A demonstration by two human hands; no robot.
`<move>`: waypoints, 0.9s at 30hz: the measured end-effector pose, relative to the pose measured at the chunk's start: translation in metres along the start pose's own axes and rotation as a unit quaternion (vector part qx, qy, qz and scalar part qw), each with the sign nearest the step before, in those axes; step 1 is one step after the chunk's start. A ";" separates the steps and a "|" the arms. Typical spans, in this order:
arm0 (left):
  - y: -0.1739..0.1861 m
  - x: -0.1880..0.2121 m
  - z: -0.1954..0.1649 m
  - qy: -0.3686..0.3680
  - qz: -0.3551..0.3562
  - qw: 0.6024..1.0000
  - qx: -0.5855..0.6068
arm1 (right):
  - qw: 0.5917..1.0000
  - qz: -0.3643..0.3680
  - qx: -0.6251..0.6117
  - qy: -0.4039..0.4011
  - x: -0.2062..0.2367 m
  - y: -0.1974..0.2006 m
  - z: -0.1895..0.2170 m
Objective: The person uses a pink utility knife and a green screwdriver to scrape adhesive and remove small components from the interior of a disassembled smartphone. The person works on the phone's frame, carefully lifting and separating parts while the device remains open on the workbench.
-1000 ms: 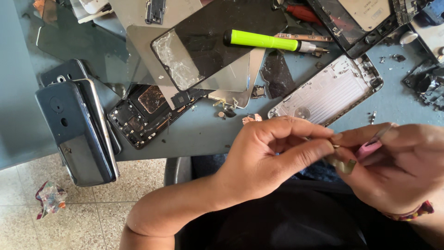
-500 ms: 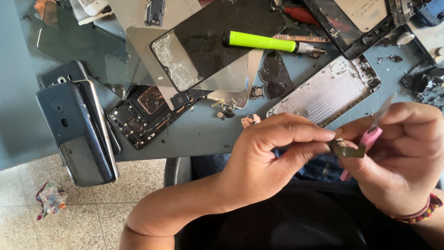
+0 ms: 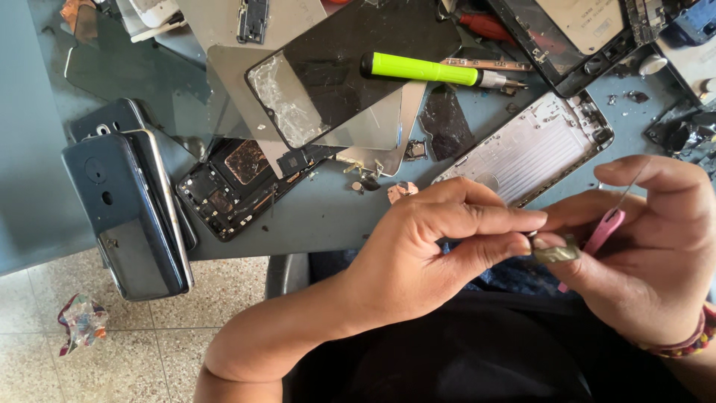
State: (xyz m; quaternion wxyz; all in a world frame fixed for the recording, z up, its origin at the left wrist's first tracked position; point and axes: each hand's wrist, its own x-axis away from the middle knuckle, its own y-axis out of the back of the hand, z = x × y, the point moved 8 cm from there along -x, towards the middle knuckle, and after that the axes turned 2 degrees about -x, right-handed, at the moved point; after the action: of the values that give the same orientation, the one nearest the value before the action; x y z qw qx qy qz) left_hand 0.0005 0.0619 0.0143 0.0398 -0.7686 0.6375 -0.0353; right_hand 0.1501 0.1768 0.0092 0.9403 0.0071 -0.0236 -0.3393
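My left hand (image 3: 432, 250) pinches a small metallic phone part (image 3: 556, 252) between thumb and forefinger, low in front of my lap. My right hand (image 3: 649, 246) meets it from the right, fingers on the same part while gripping a pink-handled thin tool (image 3: 605, 227) whose fine metal tip points up. Both hands hover just off the table's near edge, below a silver phone frame (image 3: 533, 149).
The blue-grey table (image 3: 328, 213) is littered with phone parts: a stack of dark phone backs (image 3: 123, 213) at the left edge, an opened phone body (image 3: 231, 186), a cracked black screen (image 3: 343, 67), a green-handled screwdriver (image 3: 425, 69), loose screws. A crumpled wrapper (image 3: 80, 321) lies on the tiled floor.
My hands have shifted slightly right and down with the small part; the pink tool now stands more upright behind my right fingers. The table items have not moved.
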 end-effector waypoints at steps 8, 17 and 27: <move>0.004 -0.001 -0.005 -0.010 -0.005 0.999 -0.034 | 1.000 0.002 -0.021 -0.017 -0.002 0.003 -0.008; 0.010 -0.005 -0.003 -0.006 -0.029 0.999 0.015 | 0.996 -0.042 0.029 -0.080 0.002 0.008 -0.013; 0.012 -0.001 0.024 0.062 -0.047 0.963 0.258 | 0.989 -0.096 -0.099 -0.058 0.007 0.021 -0.015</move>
State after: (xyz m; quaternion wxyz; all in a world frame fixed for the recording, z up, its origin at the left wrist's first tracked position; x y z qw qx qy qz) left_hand -0.0086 0.0610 -0.0108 0.1957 -0.7574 0.5712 -0.2485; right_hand 0.1692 0.1882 -0.0050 0.8964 -0.1036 -0.0432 -0.4287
